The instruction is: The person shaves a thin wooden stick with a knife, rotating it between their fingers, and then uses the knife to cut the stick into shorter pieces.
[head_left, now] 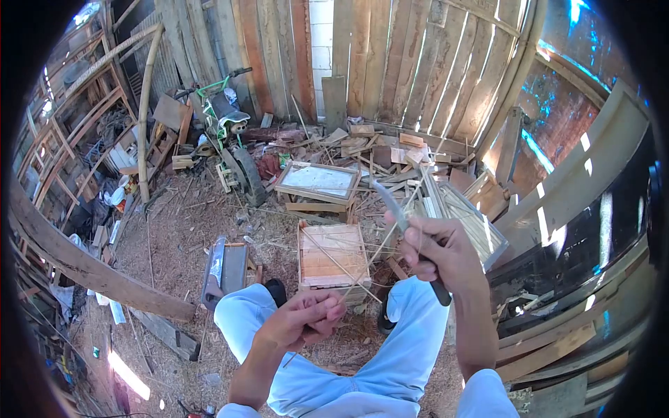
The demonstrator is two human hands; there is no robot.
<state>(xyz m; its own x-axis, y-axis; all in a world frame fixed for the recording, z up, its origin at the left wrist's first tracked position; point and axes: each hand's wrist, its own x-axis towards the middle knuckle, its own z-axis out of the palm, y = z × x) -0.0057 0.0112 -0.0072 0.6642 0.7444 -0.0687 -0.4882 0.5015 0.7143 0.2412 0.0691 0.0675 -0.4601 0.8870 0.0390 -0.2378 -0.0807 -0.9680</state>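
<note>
My right hand [442, 251] is wrapped round a knife [392, 203], its curved blade pointing up and to the left, its dark handle end sticking out below the fist. A thin, pale wooden strip [370, 268] runs slantwise from my left hand up to the knife and my right hand. Pinched closed on the lower end of that strip is my left hand [306, 319], above my left thigh. Between my knees and a little ahead sits a low wooden box [333, 247] with loose thin strips across its top.
A dark shallow tray [238, 268] lies by my left foot. Beyond the box rests a framed panel [317, 180], with a pile of scrap wood [355, 145] behind it. A small green bike [230, 129] stands back left. A wooden beam [104, 272] crosses the left side.
</note>
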